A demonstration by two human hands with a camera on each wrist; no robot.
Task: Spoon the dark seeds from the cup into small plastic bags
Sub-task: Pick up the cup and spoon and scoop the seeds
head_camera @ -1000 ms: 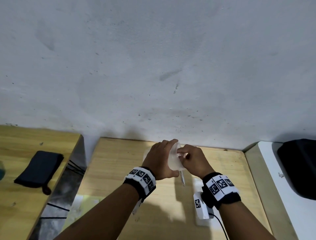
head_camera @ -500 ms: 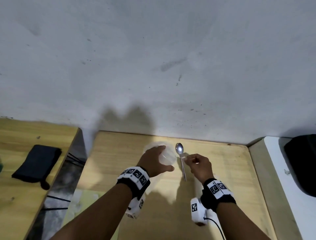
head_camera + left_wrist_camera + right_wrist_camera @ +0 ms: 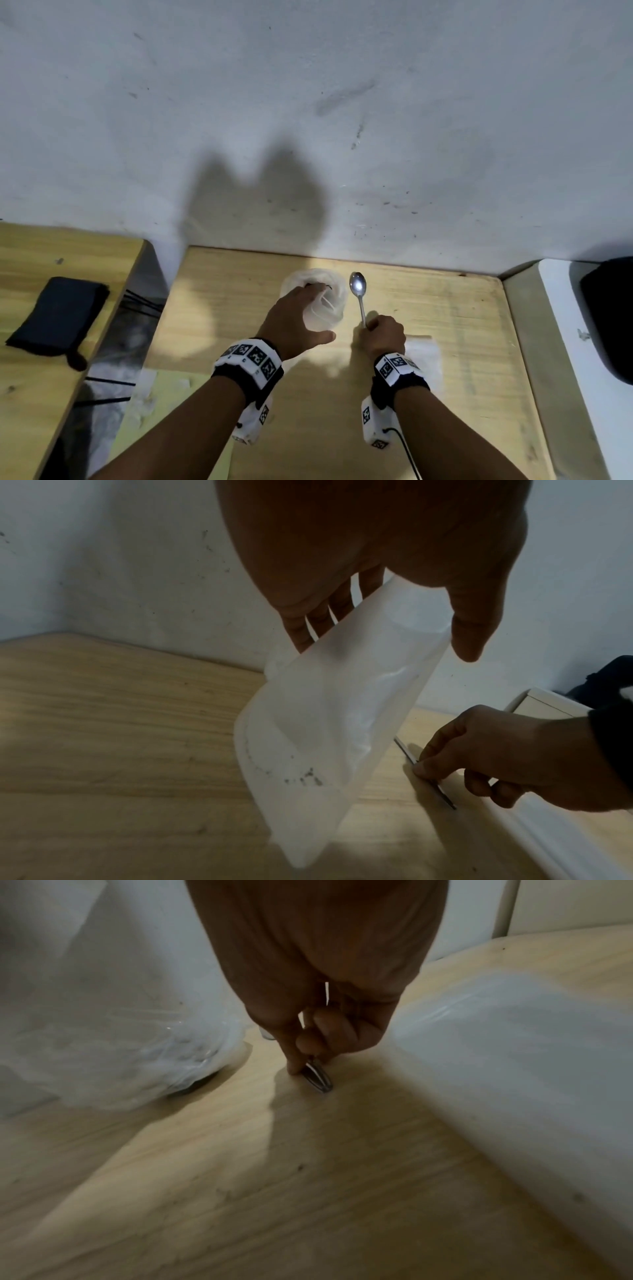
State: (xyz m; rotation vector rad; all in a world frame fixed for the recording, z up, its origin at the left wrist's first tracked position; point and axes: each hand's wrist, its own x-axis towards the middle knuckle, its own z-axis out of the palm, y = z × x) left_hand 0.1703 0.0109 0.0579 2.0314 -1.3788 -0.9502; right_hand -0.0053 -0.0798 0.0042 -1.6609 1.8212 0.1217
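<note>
Right, so the left hand [image 3: 295, 320] holds a small translucent plastic bag [image 3: 329, 723] up off the wooden table [image 3: 428, 308], thumb on one face and fingers behind the other; a few dark specks sit low inside it. In the head view that bag hangs over a crumpled heap of clear plastic [image 3: 313, 279] near the wall, w/ something dark at its middle, too hidden to say if it's the cup. Just to the right, the spoon [image 3: 358, 291] lies flat on the table, bowl toward the wall & shiny. The right hand [image 3: 383, 334] is down at the handle end, thumb and forefinger pinching the handle tip against the wood, other fingers curled under. A flat whitish plastic sheet [image 3: 423, 356] lies beside that wrist. Off left, on another table, a dark pouch [image 3: 56, 317].
</note>
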